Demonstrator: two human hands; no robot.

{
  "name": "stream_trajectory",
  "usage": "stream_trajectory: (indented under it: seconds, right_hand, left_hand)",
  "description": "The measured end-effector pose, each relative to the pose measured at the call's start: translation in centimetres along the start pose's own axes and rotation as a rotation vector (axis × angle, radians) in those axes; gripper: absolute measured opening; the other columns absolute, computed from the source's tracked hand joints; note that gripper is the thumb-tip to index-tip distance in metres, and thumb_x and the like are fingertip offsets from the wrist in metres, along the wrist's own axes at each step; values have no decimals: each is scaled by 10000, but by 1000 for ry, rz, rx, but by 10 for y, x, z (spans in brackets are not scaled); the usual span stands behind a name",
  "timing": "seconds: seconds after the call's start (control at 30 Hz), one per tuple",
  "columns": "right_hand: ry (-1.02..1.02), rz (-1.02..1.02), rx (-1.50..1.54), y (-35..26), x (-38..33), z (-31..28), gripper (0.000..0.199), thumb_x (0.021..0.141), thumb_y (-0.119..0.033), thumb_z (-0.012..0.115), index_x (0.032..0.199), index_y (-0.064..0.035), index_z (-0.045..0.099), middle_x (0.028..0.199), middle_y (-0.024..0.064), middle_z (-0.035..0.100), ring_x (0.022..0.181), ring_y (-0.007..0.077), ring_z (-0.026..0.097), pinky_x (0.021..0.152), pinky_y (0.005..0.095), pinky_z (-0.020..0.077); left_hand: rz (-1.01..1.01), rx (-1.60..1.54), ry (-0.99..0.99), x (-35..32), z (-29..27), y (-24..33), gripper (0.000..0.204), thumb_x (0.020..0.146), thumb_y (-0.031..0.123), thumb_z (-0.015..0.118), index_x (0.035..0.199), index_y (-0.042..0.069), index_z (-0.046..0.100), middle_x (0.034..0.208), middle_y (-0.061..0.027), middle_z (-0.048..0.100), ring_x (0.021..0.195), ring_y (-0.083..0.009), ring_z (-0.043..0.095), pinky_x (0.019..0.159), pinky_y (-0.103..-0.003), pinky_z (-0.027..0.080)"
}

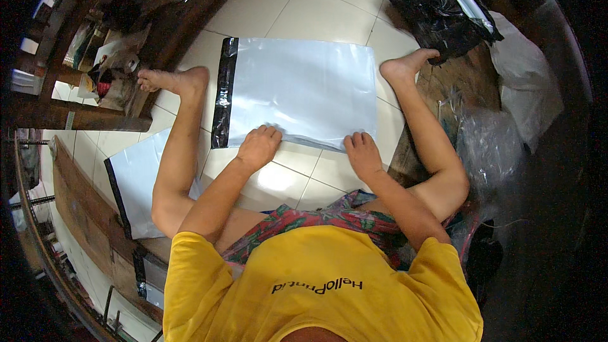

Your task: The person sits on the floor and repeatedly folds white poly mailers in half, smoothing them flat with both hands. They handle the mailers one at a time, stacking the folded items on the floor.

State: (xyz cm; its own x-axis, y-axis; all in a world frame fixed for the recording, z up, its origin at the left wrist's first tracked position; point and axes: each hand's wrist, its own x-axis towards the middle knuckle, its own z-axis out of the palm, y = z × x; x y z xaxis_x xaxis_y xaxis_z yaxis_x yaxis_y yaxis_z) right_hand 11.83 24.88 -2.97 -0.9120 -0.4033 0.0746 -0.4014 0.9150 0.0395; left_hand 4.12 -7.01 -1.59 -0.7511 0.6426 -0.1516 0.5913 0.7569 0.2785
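A flat white plastic mailing bag (304,88) lies on the tiles between my legs, with a black strip along its left side. Its near edge looks wavy and slightly raised, and I cannot tell whether more bags lie under it. My left hand (258,145) grips that near edge left of the middle, fingers curled. Toward the near right corner my right hand (363,155) holds the same edge, its fingers closed as well. Both thumbs are mostly hidden from this view.
Another white bag with a black edge (139,177) lies left, partly under my leg. A wooden shelf (101,117) stands at the left. To the right are a wooden board (465,82), a clear plastic bag (487,145) and a black plastic bag (430,6).
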Motion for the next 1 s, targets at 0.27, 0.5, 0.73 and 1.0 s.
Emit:
stream_trajectory:
  seconds: [0.27, 0.5, 0.73, 1.0]
  right_hand:
    - [-115, 45, 266, 38, -6, -9, 248, 855, -62, 560, 1096, -50, 615, 1113, 132, 646, 1029, 330, 617, 852, 429, 548]
    - [-71, 33, 340, 50, -7, -4, 235, 855, -53, 590, 1081, -61, 652, 1052, 129, 686, 984, 346, 648, 829, 446, 558]
    - [-141, 25, 392, 65, 5, -13, 168, 892, -91, 606, 1052, -48, 638, 946, 164, 681, 907, 366, 649, 776, 466, 540]
    - [-243, 24, 459, 80, 24, -19, 175, 893, -109, 649, 1046, -27, 621, 848, 213, 664, 808, 422, 636, 711, 493, 519]
  left_hand:
    - [76, 130, 160, -23, 16, -26, 203, 845, 99, 560, 1040, 47, 589, 1133, -126, 601, 1070, -285, 592, 891, -389, 527]
    - [90, 308, 241, -64, -8, -65, 258, 838, 129, 556, 1084, 64, 595, 1175, -104, 596, 1092, -271, 582, 922, -384, 511]
    - [-101, 46, -47, -49, -13, -96, 242, 824, 120, 615, 1062, 77, 624, 1152, -61, 622, 1060, -291, 598, 885, -408, 528]
    - [2, 190, -12, -59, -32, -97, 234, 822, 64, 596, 1055, 62, 624, 1193, -88, 598, 1137, -283, 549, 954, -390, 489]
